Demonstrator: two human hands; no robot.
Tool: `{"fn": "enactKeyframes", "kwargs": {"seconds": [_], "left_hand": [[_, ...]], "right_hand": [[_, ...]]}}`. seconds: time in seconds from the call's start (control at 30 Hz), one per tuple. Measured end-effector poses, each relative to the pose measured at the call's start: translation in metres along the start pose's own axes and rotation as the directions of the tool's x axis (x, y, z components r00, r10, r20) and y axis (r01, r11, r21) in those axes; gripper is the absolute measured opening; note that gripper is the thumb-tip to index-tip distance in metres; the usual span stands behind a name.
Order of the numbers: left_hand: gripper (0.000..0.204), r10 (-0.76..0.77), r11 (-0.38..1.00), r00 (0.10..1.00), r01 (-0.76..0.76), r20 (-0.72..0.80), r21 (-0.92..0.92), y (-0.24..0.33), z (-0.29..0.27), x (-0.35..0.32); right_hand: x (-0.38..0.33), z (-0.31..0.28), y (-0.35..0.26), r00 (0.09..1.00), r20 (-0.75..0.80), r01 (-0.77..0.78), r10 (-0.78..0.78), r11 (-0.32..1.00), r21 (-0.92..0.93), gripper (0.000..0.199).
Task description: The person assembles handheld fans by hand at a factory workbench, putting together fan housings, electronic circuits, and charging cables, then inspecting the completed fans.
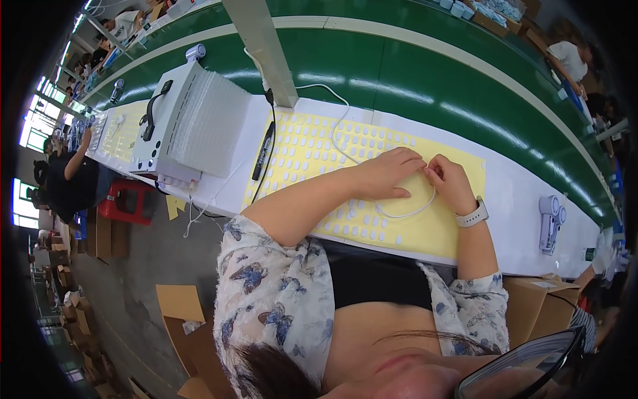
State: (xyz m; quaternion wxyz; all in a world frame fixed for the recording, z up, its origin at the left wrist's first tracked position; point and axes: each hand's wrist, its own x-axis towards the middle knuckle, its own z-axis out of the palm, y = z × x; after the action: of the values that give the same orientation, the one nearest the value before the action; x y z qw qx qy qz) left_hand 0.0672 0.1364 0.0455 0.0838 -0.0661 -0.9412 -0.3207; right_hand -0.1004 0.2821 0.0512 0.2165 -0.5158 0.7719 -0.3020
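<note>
On the white table, a yellow sheet carries rows of small white oval pads. My left hand reaches across it with the palm down, its fingers stretched toward the right hand and the thumb apart. Fingertips of my right hand are pinched together, close against the left fingertips; what lies between them is too small to make out. A white cable runs over the sheet, passes beneath my left hand and loops up toward my right hand. Whether its end is held is hidden.
A grey-white machine with a black handle and a bubble-wrap sheet stand left. A black marker lies beside a black cord. Behind are a metal post and green belt. Purple-white devices sit right; cardboard boxes stand below.
</note>
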Motion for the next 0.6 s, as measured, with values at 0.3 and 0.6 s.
{"fn": "enactKeyframes", "kwargs": {"seconds": [0.3,0.6], "left_hand": [[0.067,-0.02,1.0,1.0,0.02,-0.001,0.013,0.0,0.0048,-0.0008],[0.068,-0.015,1.0,0.999,0.015,0.035,0.006,0.0036,0.0019,0.0003]], "right_hand": [[-0.0027,0.0002,-0.0019,0.999,-0.039,-0.033,0.037,0.995,0.096,0.017],[-0.0046,-0.001,0.0019,0.999,-0.011,-0.037,0.038,0.998,0.054,0.019]]}}
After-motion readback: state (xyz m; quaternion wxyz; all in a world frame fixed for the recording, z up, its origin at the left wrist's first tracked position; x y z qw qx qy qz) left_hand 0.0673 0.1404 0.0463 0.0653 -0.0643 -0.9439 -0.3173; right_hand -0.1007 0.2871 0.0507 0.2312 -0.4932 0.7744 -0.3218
